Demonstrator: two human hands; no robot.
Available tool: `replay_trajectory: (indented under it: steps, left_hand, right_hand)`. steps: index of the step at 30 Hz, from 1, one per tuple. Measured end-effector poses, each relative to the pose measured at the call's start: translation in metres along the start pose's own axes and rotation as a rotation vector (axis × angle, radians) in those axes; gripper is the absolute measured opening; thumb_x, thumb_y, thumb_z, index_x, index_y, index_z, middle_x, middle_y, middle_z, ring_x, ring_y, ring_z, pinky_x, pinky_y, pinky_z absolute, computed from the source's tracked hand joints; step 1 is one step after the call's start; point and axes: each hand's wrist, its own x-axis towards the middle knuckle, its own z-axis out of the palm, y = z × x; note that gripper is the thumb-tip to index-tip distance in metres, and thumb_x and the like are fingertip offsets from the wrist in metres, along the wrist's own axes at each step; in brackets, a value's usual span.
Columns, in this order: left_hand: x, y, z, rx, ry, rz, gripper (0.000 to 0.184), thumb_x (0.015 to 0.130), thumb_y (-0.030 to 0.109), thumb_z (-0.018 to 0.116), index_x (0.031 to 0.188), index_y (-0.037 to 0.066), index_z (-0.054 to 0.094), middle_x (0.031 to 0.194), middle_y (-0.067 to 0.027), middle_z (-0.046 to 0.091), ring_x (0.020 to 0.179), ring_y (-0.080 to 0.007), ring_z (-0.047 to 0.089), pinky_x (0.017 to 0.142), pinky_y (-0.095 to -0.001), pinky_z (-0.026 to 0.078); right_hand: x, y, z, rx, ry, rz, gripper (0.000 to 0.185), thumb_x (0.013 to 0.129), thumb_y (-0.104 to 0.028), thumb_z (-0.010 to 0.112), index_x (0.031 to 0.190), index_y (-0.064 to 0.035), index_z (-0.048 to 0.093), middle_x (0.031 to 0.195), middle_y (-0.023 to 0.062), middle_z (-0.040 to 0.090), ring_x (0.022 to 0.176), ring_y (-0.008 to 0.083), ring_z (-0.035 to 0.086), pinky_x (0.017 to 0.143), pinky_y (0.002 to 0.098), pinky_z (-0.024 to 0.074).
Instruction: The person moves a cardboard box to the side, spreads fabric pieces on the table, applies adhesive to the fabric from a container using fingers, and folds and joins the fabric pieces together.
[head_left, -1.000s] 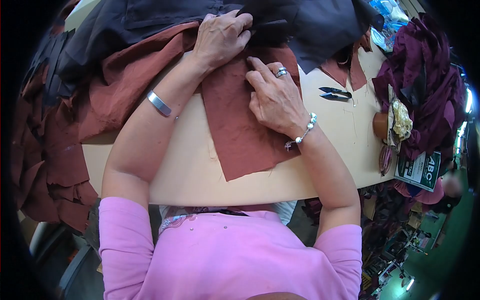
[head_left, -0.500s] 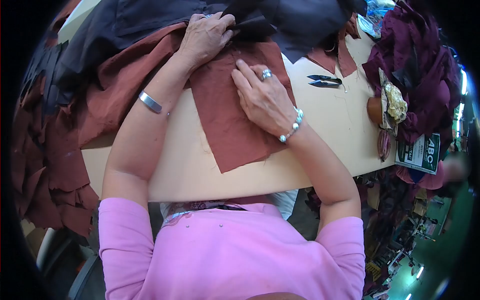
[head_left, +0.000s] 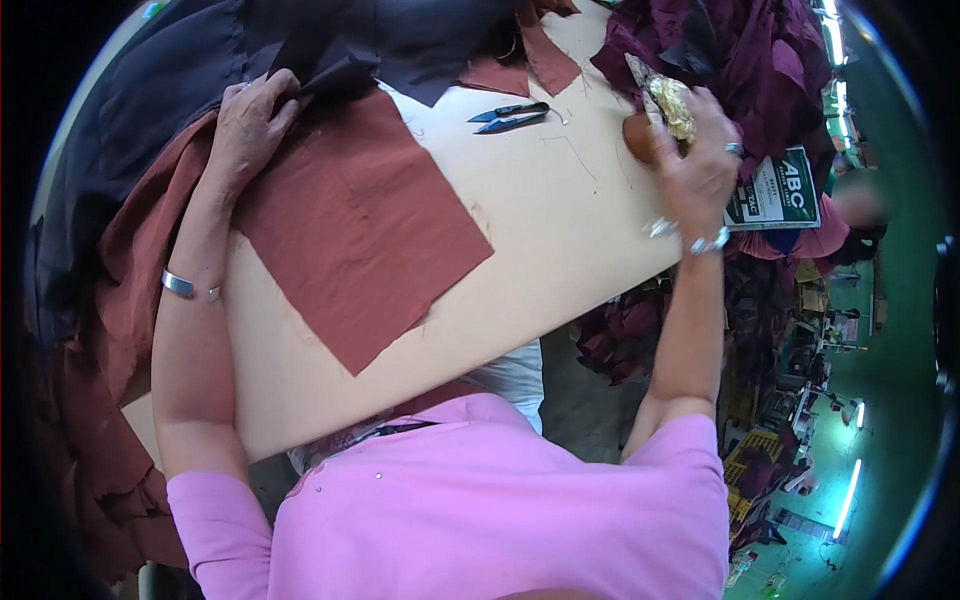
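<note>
Left grip (head_left: 255, 125): fingers pinched on dark cloth (head_left: 335, 78). Right grip (head_left: 700, 165): blurred, at the crumpled yellowish wad (head_left: 672, 106) beside the brown pot (head_left: 637, 138) – cannot tell if grasping. Rust cloth (head_left: 360, 225) lies flat on the worktop (head_left: 560, 230), near corner free. Judged light, limp, little slip; edges likely to fray – pinch inside the corner. Snips (head_left: 510, 118) lie apart from it.
</note>
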Motion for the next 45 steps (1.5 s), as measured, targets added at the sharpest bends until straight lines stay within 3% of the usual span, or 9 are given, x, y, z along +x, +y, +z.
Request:
replay_trajectory:
  steps: [3, 6, 9, 13, 19, 24, 37, 40, 45]
  left_hand:
    - [-0.001, -0.001, -0.004, -0.085, -0.022, 0.040, 0.012, 0.081, 0.015, 0.060, 0.087, 0.008, 0.053, 0.076, -0.0088, 0.055, 0.075, -0.0263, 0.052, 0.079, -0.0333, 0.037]
    - [-0.001, 0.002, -0.005, -0.072, -0.011, 0.023, 0.011, 0.080, 0.015, 0.060, 0.085, 0.008, 0.053, 0.074, -0.0090, 0.057, 0.074, -0.0255, 0.054, 0.078, -0.0344, 0.036]
    - [-0.002, -0.002, -0.003, -0.061, 0.000, 0.025, 0.012, 0.079, 0.015, 0.061, 0.085, 0.007, 0.053, 0.076, -0.0097, 0.057, 0.076, -0.0264, 0.055, 0.078, -0.0345, 0.037]
    - [-0.001, -0.001, -0.003, -0.079, 0.000, 0.021, 0.013, 0.078, 0.015, 0.061, 0.085, 0.007, 0.053, 0.077, -0.0101, 0.058, 0.078, -0.0272, 0.055, 0.079, -0.0344, 0.037]
    - [-0.001, 0.006, -0.006, -0.076, 0.002, -0.013, 0.012, 0.079, 0.016, 0.060, 0.086, 0.007, 0.054, 0.079, -0.0100, 0.058, 0.079, -0.0273, 0.055, 0.080, -0.0348, 0.037]
    - [-0.001, 0.007, -0.006, -0.051, -0.009, -0.019, 0.013, 0.081, 0.017, 0.059, 0.088, 0.007, 0.055, 0.082, -0.0108, 0.060, 0.081, -0.0278, 0.055, 0.082, -0.0347, 0.036]
    - [0.000, 0.007, -0.007, -0.063, -0.005, -0.025, 0.013, 0.079, 0.016, 0.059, 0.088, 0.007, 0.055, 0.084, -0.0105, 0.060, 0.081, -0.0282, 0.054, 0.082, -0.0358, 0.036]
    - [0.000, 0.005, -0.006, -0.070, -0.019, -0.009, 0.013, 0.079, 0.016, 0.059, 0.088, 0.007, 0.055, 0.083, -0.0102, 0.060, 0.081, -0.0278, 0.054, 0.081, -0.0353, 0.036]
    - [-0.001, 0.007, -0.006, -0.059, 0.013, 0.021, 0.012, 0.081, 0.015, 0.058, 0.088, 0.007, 0.054, 0.081, -0.0105, 0.058, 0.081, -0.0283, 0.053, 0.080, -0.0352, 0.036]
  right_hand:
    - [-0.006, 0.078, 0.033, -0.146, -0.039, 0.331, 0.072, 0.069, -0.045, 0.071, 0.124, -0.0049, 0.046, 0.121, 0.0200, 0.051, 0.112, 0.0353, 0.050, 0.093, 0.0416, 0.0400]
    - [-0.017, 0.100, 0.061, 0.339, -0.108, 0.615, 0.079, 0.069, -0.049, 0.071, 0.126, -0.0023, 0.043, 0.114, 0.0211, 0.056, 0.108, 0.0339, 0.054, 0.091, 0.0397, 0.0417]
    - [-0.018, 0.099, 0.062, 0.348, -0.117, 0.750, 0.081, 0.066, -0.042, 0.076, 0.124, 0.0027, 0.042, 0.106, 0.0193, 0.060, 0.098, 0.0273, 0.059, 0.086, 0.0332, 0.0446]
    - [-0.028, 0.110, 0.065, 1.156, 0.270, 1.057, 0.056, 0.067, -0.014, 0.078, 0.111, 0.0036, 0.048, 0.097, 0.0115, 0.061, 0.085, 0.0144, 0.058, 0.077, 0.0256, 0.0460]
    - [-0.020, 0.098, 0.026, 1.083, 0.557, 0.752, 0.048, 0.073, -0.012, 0.073, 0.111, 0.0017, 0.048, 0.102, 0.0096, 0.058, 0.091, 0.0165, 0.057, 0.081, 0.0282, 0.0467]
    - [0.004, 0.026, 0.010, 0.793, 0.339, 0.485, 0.051, 0.069, -0.025, 0.077, 0.109, -0.0017, 0.054, 0.104, 0.0082, 0.058, 0.091, 0.0155, 0.056, 0.082, 0.0278, 0.0451]
    - [0.022, 0.024, 0.075, 0.286, -0.002, 0.414, 0.049, 0.073, -0.040, 0.068, 0.107, -0.0049, 0.061, 0.103, 0.0167, 0.063, 0.096, 0.0339, 0.059, 0.084, 0.0404, 0.0453]
    - [0.008, 0.070, 0.076, -0.016, -0.350, 0.464, 0.074, 0.065, -0.047, 0.070, 0.125, -0.0080, 0.049, 0.117, 0.0167, 0.057, 0.106, 0.0325, 0.055, 0.091, 0.0397, 0.0421]
    - [-0.011, 0.087, 0.084, 0.254, -0.494, 0.665, 0.086, 0.058, -0.043, 0.072, 0.130, -0.0067, 0.042, 0.124, 0.0195, 0.052, 0.114, 0.0323, 0.051, 0.095, 0.0378, 0.0398]
